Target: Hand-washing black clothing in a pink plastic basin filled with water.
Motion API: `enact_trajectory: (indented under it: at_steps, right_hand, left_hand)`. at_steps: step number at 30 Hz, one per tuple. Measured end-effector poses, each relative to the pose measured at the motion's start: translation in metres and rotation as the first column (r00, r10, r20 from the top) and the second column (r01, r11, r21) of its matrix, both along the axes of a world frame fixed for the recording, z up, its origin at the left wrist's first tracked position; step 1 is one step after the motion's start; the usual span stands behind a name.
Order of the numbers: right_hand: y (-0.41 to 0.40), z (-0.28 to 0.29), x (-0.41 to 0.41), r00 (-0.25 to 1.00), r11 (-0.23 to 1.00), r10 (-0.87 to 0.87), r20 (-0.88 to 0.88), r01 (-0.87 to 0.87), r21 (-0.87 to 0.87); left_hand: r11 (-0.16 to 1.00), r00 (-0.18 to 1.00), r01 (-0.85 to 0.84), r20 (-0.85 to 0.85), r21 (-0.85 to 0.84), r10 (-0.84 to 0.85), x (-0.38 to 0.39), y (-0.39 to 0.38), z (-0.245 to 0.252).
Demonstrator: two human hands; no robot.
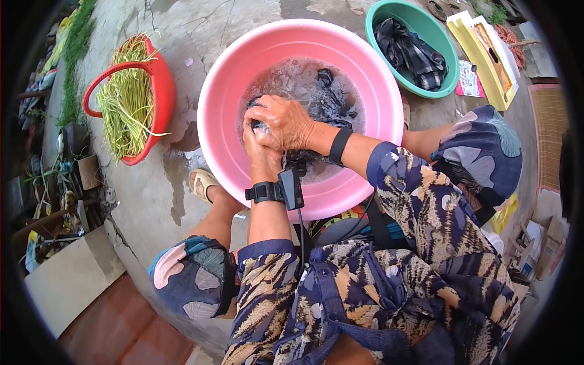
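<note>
A large pink plastic basin point(301, 203) stands between my legs, with murky, sudsy water point(292, 75) in it. My left hand point(261, 147) and my right hand point(285, 119) are pressed together over the left part of the water. Bunched dark wet cloth point(258, 124) shows between them, gripped by both hands; the fingers hide most of it. More dark fabric point(331, 100) lies half-submerged to the right of my hands and under my wrists. Whether it is one piece with the gripped cloth, I cannot tell.
At the upper right, a green basin point(451, 82) holds a dark plaid garment point(410, 52). A yellow-and-white paper bag point(488, 59) lies beside it. On the left stands a red basket point(162, 98) of long green stalks point(127, 105). The concrete ground point(182, 191) has wet patches.
</note>
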State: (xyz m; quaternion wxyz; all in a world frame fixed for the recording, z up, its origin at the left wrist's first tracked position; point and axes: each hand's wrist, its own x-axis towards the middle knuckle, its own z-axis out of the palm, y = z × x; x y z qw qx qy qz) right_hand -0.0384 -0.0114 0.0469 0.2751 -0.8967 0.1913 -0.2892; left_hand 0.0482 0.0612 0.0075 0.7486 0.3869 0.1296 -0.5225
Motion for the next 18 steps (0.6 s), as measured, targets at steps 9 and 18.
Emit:
enact_trajectory:
  at_steps: [9,18]
  right_hand:
    - [-0.040,-0.012,0.002,0.980,0.922,0.026,-0.198,0.052,0.383]
    - [-0.078,-0.079,-0.030,0.777,0.874,-0.298,-0.554,0.456,0.169]
  left_hand:
    - [0.947,0.966,0.087,0.207,0.308,-0.156,-0.003,-0.017,0.001]
    - [0.908,0.929,0.104,0.285,0.406,-0.234,0.029,0.021,-0.025]
